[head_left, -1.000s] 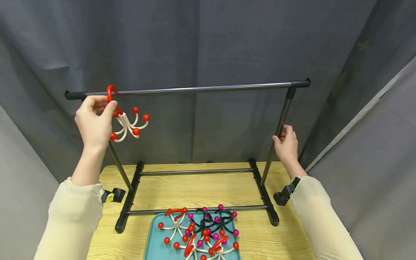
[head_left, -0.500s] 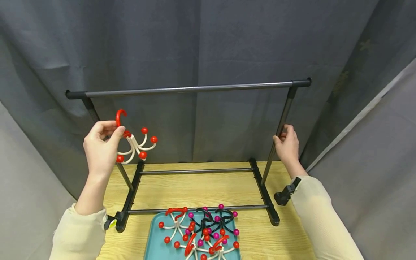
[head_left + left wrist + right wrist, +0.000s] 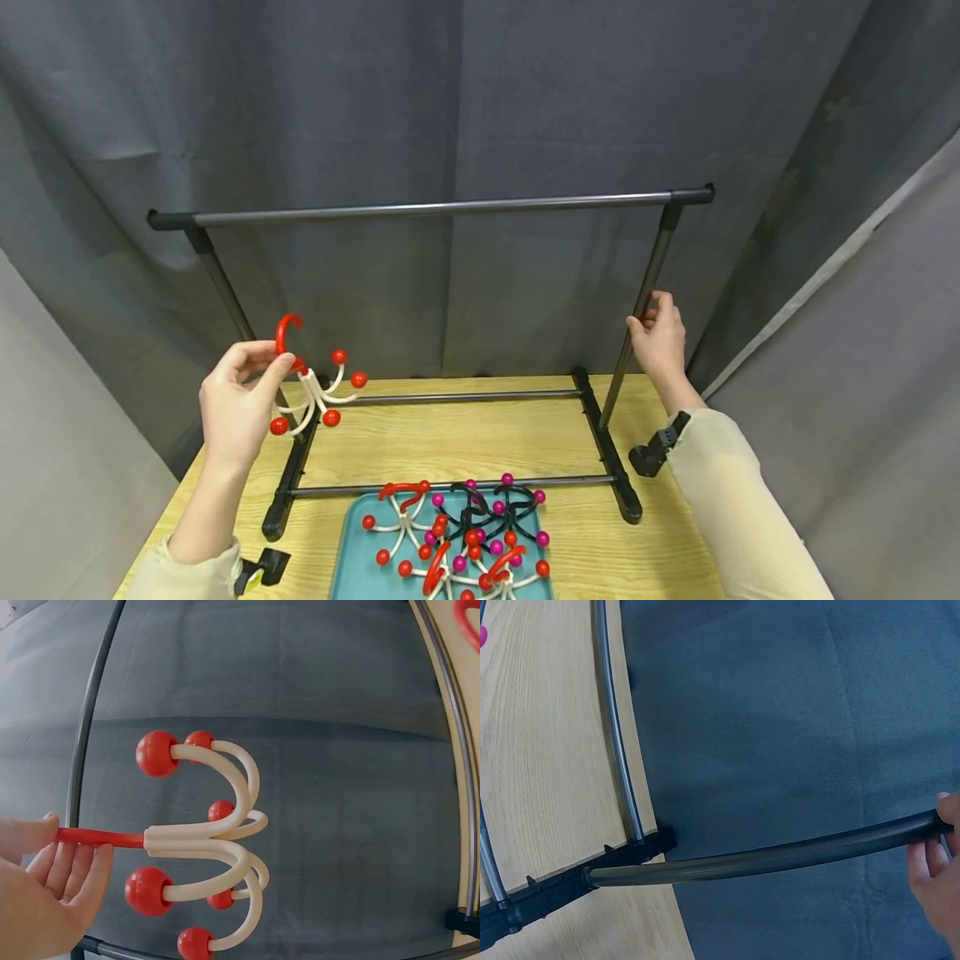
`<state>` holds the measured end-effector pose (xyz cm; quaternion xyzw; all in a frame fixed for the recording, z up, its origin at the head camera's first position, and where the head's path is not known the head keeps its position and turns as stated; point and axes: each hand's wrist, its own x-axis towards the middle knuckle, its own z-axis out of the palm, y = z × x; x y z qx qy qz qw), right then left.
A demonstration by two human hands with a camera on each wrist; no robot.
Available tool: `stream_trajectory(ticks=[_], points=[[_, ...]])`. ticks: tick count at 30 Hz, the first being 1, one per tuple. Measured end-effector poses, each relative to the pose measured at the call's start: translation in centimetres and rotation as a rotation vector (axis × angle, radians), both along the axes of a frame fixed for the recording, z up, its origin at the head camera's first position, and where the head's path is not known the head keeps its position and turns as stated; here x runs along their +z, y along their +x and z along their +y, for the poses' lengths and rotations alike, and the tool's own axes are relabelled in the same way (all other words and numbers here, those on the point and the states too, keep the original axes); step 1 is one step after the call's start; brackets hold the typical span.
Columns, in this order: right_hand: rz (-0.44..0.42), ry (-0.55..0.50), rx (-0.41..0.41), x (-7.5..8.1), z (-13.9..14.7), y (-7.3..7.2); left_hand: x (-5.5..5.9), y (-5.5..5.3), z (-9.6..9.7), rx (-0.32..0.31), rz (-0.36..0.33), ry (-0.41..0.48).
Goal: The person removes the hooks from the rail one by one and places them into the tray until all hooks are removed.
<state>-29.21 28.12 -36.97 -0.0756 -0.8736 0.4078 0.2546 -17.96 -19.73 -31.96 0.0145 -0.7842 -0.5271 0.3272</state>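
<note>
In the head view my left hand (image 3: 238, 408) pinches the red hook of a multi-arm hanger (image 3: 311, 392). Its cream arms curve upward and end in red balls, as the left wrist view shows at the hanger (image 3: 199, 836). The hanger is held in the air in front of the rack's left upright, below the top rail (image 3: 420, 210). On the other side, my right hand (image 3: 660, 337) grips the rack's right upright (image 3: 619, 379) partway up; the right wrist view shows thumb and fingers around that upright (image 3: 780, 859).
A teal tray (image 3: 347, 546) at the front of the wooden table (image 3: 600, 558) holds several more hangers, some cream with red hooks, some black with pink balls. The rack's black feet (image 3: 622, 492) stand on the table. Grey curtains (image 3: 360, 100) hang behind and beside it.
My left hand has come down from the top rail with the hanger, drawing slightly right and away from the rail. The right hand keeps its grip on the upright.
</note>
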Motion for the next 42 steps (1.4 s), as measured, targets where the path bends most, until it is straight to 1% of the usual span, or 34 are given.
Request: stream_trajectory(ticks=[3,5,8,12,16,19,22,26,28,31,34,37,42], points=[[-0.006,0.007,-0.001,0.0,0.0,-0.1,-0.9,0.5,-0.1,-0.015,-0.014,0.016],[-0.007,0.007,-0.004,0.0,0.1,-0.1,-1.4,0.7,-0.1,-0.039,-0.021,0.012],[-0.007,0.003,-0.007,0.1,0.2,0.0,-1.9,0.8,0.1,-0.088,-0.038,-0.007],[-0.003,-0.001,-0.015,0.2,0.4,0.0,-2.4,1.2,0.5,-0.125,-0.067,-0.04],[-0.002,-0.003,-0.022,0.0,0.3,-0.2,-3.1,1.8,0.6,-0.151,-0.094,-0.049],[-0.001,-0.009,-0.016,0.0,0.2,-0.2,-3.9,2.5,0.5,-0.181,-0.123,-0.032],[-0.003,-0.011,-0.014,-0.1,-0.1,-0.2,-4.9,3.4,0.3,-0.194,-0.167,-0.025],[-0.004,-0.01,-0.021,-0.1,-0.3,-0.1,-6.2,4.5,0.2,-0.204,-0.254,-0.014],[-0.001,-0.009,-0.02,0.0,-0.3,0.0,-6.8,4.9,0.2,-0.225,-0.295,0.009],[0.005,-0.007,-0.021,0.1,-0.3,0.0,-7.5,5.4,0.2,-0.254,-0.328,0.029],[0.004,-0.009,-0.024,0.1,-0.3,0.0,-8.0,5.8,0.2,-0.275,-0.343,0.01],[-0.002,-0.007,-0.025,0.1,-0.4,-0.1,-8.7,6.2,0.2,-0.296,-0.376,-0.011],[0.002,-0.007,-0.026,0.1,-0.5,-0.1,-10.0,6.7,0.0,-0.338,-0.43,0.01]])
